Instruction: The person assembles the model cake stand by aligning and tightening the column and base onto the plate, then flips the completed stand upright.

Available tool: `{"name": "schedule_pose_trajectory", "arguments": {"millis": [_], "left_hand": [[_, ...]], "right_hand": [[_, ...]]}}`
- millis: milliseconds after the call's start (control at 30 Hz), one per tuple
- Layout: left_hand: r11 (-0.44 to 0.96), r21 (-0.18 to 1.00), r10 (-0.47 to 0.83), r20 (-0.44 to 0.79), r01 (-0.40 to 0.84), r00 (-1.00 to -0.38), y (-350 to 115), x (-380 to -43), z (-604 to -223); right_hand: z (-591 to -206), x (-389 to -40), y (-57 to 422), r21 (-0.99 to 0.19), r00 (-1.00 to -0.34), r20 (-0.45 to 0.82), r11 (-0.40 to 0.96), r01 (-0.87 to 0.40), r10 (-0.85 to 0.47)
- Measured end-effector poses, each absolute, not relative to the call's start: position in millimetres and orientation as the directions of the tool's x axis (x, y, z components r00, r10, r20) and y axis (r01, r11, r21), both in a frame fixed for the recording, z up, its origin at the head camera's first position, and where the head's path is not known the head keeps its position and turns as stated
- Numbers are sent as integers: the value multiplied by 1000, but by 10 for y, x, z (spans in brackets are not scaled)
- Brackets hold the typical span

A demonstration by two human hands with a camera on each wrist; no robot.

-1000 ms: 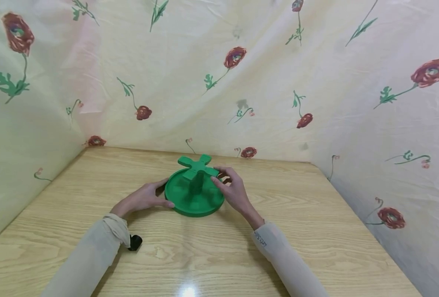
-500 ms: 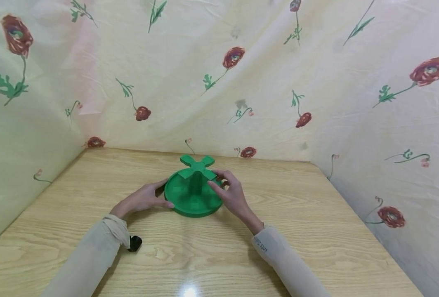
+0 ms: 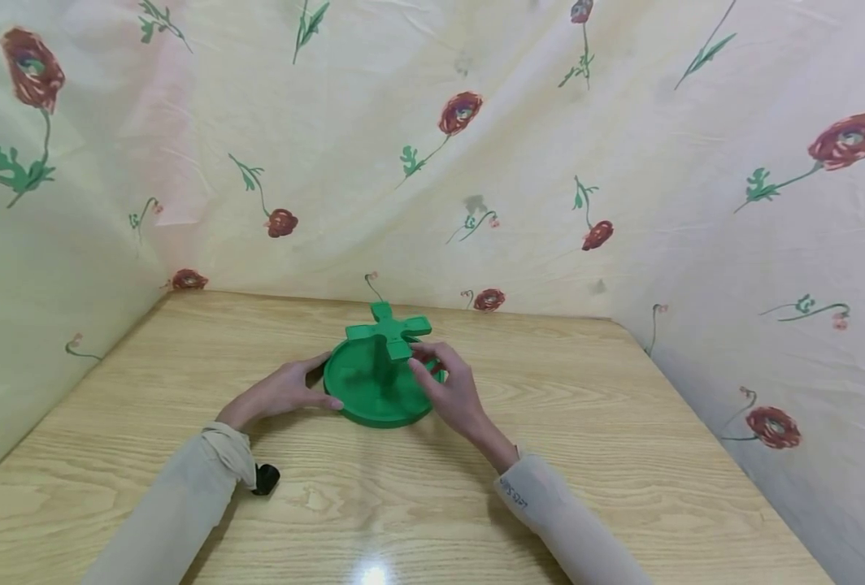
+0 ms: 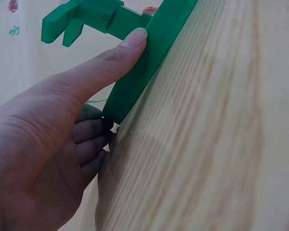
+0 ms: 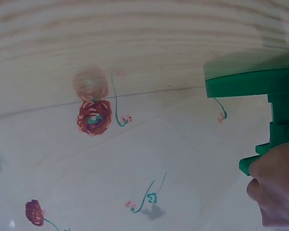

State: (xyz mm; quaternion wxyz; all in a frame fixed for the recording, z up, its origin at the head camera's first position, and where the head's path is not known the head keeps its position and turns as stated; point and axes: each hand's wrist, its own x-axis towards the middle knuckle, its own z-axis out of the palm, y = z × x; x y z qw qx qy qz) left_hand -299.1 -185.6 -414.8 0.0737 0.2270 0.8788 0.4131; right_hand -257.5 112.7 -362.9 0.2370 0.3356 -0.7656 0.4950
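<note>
A green plastic piece stands upright on the table: a round base (image 3: 355, 398) with a raised rim, a central post (image 3: 384, 375) and a four-armed cross-shaped top (image 3: 390, 328). My left hand (image 3: 282, 392) grips the left side of the base. Its thumb (image 4: 115, 60) presses the rim in the left wrist view, with the other fingers round the far edge. My right hand (image 3: 456, 394) has thumb and forefinger at the end of the cross's front arm and appears to pinch it. In the right wrist view that hand (image 5: 279, 180) partly hides the cross.
The wood-grain table (image 3: 608, 455) extends around the piece. A small black object (image 3: 266, 479) shows beside my left cuff. Flower-printed cloth (image 3: 374, 187) hangs behind the table and along both sides.
The cross-shaped top has turned clockwise as seen from above, its right arm swinging round to the front. My right hand has shifted slightly left with it. The left hand and base have stayed put.
</note>
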Motion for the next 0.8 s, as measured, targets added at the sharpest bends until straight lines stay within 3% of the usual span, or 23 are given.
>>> {"name": "schedule_pose_trajectory", "arguments": {"millis": [133, 300, 500, 800], "left_hand": [[563, 751, 462, 62, 346, -885, -1857, -2988, -4144], [558, 752, 465, 65, 350, -883, -1858, -2986, -4138], [556, 757, 466, 59, 344, -883, -1857, -2997, -4146], [542, 769, 464, 62, 339, -883, -1870, -2985, -4137]], "right_hand": [[-3591, -2620, 1162, -552, -626, 750, 318, -771, -214], [-3566, -2729, 1222, -587, -665, 729, 351, -729, -161], [-3560, -2835, 1266, -660, -736, 643, 334, -673, -211], [-3537, -2913, 1267, -708, -783, 536, 337, -621, -315]]}}
